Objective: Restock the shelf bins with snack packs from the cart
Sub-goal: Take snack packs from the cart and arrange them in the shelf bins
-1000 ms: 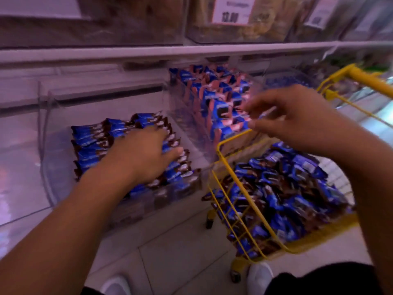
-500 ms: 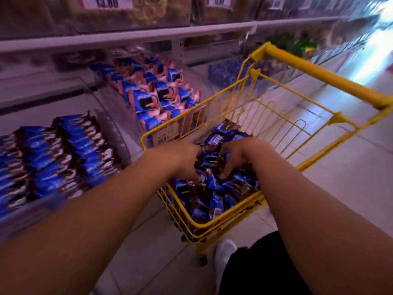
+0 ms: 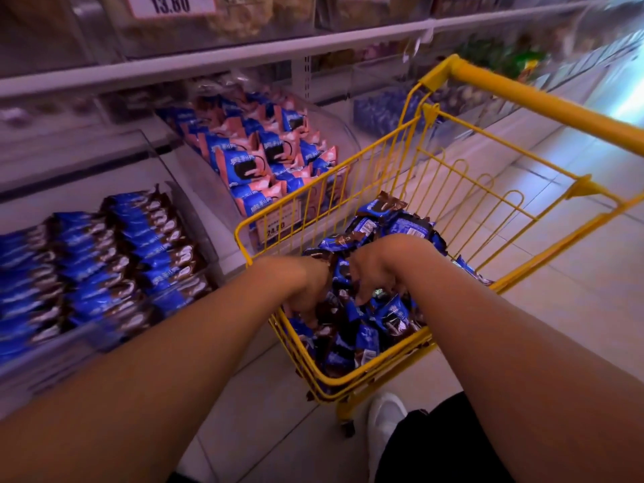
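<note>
Both hands: my left hand (image 3: 306, 291) and right hand (image 3: 378, 270) clutching snack packs (image 3: 390, 318) in cart (image 3: 244, 231)
risk: overgrabbing, slippery wrappers spill before the bin (image 3: 195, 217)

The cart (image 3: 453, 69) is yellow. The snack packs (image 3: 369, 339) in it are blue and brown. The bin packs (image 3: 251, 165) are blue and pink. The shoe (image 3: 383, 416) is white.

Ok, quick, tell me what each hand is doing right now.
Left hand: down in the yellow cart, fingers curled round blue snack packs.
Right hand: also in the cart, fingers curled, gripping packs.
</note>
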### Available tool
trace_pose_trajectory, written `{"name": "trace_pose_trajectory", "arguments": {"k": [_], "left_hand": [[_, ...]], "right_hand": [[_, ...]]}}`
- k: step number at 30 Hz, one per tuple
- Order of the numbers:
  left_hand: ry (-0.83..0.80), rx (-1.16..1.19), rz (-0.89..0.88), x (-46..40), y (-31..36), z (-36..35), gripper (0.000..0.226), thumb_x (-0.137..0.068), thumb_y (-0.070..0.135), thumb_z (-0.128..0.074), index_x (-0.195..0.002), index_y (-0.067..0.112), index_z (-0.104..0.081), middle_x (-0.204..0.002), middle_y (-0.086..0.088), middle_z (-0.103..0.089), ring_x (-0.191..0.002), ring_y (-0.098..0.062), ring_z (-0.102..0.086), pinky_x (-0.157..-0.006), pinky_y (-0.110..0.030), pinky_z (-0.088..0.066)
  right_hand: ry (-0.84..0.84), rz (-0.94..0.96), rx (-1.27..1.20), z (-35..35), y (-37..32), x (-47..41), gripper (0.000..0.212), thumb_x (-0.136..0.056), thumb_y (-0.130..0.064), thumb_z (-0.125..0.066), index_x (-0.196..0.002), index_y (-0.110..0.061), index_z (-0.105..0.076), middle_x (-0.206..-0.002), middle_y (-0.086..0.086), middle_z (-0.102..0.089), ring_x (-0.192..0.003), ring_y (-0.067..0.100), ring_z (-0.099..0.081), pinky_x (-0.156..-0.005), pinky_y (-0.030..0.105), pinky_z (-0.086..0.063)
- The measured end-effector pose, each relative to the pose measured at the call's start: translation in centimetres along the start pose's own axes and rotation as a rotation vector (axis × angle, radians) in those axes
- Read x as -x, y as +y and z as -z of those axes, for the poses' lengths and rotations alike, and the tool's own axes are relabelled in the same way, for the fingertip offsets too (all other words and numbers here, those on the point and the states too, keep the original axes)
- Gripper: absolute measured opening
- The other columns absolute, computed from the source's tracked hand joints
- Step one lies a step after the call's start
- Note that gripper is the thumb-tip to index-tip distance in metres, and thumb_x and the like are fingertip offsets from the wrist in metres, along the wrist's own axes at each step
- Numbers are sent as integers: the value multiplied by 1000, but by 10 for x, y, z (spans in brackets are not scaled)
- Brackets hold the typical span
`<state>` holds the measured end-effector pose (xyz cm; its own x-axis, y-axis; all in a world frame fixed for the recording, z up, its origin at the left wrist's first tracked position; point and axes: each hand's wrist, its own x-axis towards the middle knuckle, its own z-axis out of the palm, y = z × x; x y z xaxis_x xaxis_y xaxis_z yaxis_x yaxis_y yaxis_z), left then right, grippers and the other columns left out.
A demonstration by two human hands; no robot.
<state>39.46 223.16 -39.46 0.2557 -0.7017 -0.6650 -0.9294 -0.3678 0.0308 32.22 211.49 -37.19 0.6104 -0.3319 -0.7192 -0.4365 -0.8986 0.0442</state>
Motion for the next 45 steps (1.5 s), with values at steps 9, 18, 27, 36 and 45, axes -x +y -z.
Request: {"name": "trace_pose_trajectory", "arguments": {"k": [9, 18, 27, 36, 45], "left_hand": [[48, 15, -20, 36, 11, -19, 43, -90, 34, -69, -123, 7, -63, -117, -6, -69, -85, -17, -62, -33, -10, -33], [170, 113, -39, 53, 20, -41, 33, -93, 29, -63, -121, 10, -63, -116, -10, -67, -100, -25, -64, -79, -29, -51], [643, 704, -58, 63, -12, -29, 28, -94, 41, -60, -81, 16, -64, -68, -2, -58, -64, -19, -54, -62, -31, -42], [753, 1078, -105, 73, -45, -31, 20, -102, 38, -45, -93, 24, -56, -94, -21, -64, -76, -36, -70, -57, -41, -60], [701, 1568, -87, 79, -44, -20, 38, -93, 46, -60, -99, 8, -62, -96, -18, -73, -74, -26, -72, -60, -35, -59]], "right_hand": [[-154, -33, -9, -6, -32, 17, 84, -84, -36, -78, -152, -13, -34, -142, 13, -50, -117, 33, -59, -88, 41, -53], [-309, -29, 107, -25, -41, 23, 82, -78, -10, -82, -147, -13, -38, -147, 17, -47, -113, 33, -65, -99, 45, -53], [-156, 5, 442, -24, -35, 12, 121, -60, -51, -90, -156, -20, -23, -161, 1, -27, -141, 32, -35, -109, 42, -37], [-232, 19, 275, -23, -40, 21, 110, -64, -41, -91, -153, -18, -30, -152, 5, -42, -126, 31, -54, -74, 32, -54], [275, 494, -783, 5, 10, 65, 53, -61, -8, -93, -107, -8, -67, -97, 6, -78, -88, 26, -75, -75, 49, -61]]}}
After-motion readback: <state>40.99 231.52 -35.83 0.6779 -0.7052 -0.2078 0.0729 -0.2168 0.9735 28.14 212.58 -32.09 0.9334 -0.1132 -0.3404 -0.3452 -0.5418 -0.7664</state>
